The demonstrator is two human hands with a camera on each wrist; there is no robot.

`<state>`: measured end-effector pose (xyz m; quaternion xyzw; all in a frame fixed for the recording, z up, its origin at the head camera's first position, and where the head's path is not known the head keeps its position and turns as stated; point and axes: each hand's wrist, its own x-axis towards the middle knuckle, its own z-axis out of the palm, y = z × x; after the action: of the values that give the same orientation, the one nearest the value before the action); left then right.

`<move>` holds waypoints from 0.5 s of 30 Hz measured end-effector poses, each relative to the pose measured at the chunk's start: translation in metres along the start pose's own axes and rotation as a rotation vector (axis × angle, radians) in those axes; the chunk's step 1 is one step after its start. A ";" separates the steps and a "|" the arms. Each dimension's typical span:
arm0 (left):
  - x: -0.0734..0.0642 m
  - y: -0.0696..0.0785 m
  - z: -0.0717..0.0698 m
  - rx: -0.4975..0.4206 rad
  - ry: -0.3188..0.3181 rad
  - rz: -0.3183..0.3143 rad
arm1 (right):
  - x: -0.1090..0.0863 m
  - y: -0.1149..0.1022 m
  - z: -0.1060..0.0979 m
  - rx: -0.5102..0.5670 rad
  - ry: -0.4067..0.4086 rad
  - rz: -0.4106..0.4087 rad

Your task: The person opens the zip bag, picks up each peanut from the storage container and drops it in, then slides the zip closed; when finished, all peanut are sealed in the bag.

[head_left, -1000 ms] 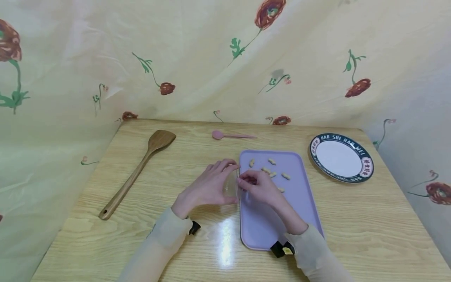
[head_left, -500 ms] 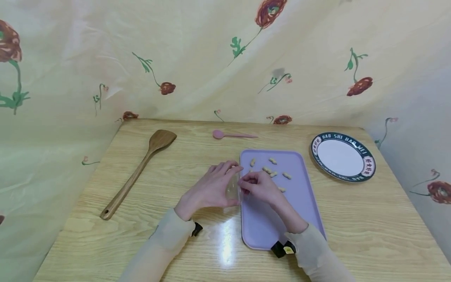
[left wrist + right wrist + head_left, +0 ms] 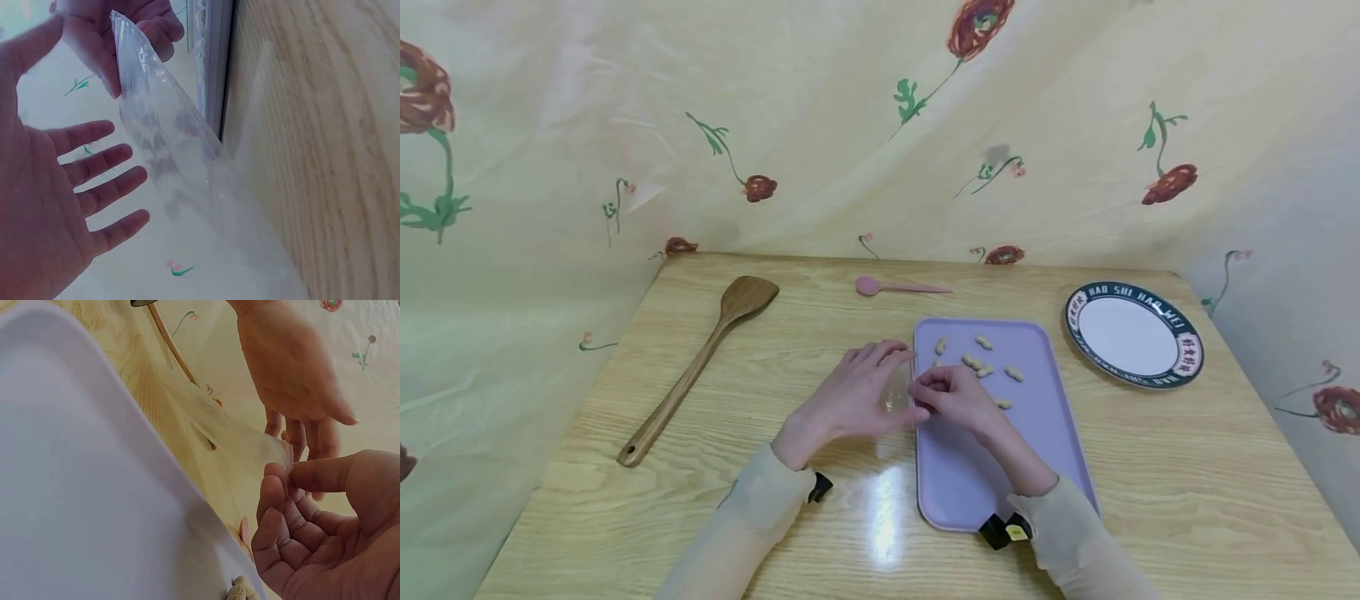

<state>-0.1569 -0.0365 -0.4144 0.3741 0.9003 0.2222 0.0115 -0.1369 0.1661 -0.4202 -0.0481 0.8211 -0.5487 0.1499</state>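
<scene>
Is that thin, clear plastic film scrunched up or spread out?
Mostly spread out: in the left wrist view, the clear plastic film widens away from the end pinched by the right hand.

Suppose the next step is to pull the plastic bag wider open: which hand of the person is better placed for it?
Probably the left hand: it is open, close beside the plastic bag, and seems to grip nothing, while the right hand pinches one end of the bag.
</scene>
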 end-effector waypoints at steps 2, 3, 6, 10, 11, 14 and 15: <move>-0.001 0.000 -0.002 -0.022 0.052 -0.027 | 0.000 0.000 0.001 0.009 0.001 0.009; -0.001 -0.001 -0.003 -0.036 0.082 -0.038 | 0.000 0.000 0.001 0.011 0.000 0.010; -0.001 0.000 -0.006 -0.094 0.181 -0.067 | 0.000 0.000 0.002 0.023 -0.001 0.017; 0.001 0.001 -0.006 -0.186 0.301 -0.111 | -0.001 -0.002 0.002 0.016 0.002 0.004; 0.002 0.001 -0.006 -0.217 0.320 -0.132 | -0.001 -0.003 0.001 0.015 0.003 -0.004; 0.003 0.003 -0.006 -0.352 0.341 -0.209 | -0.002 -0.004 0.001 0.023 0.001 -0.030; 0.003 0.004 -0.006 -0.397 0.330 -0.237 | -0.002 -0.005 0.002 0.024 0.003 -0.034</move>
<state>-0.1574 -0.0341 -0.4065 0.2153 0.8663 0.4494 -0.0364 -0.1348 0.1633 -0.4158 -0.0593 0.8136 -0.5613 0.1396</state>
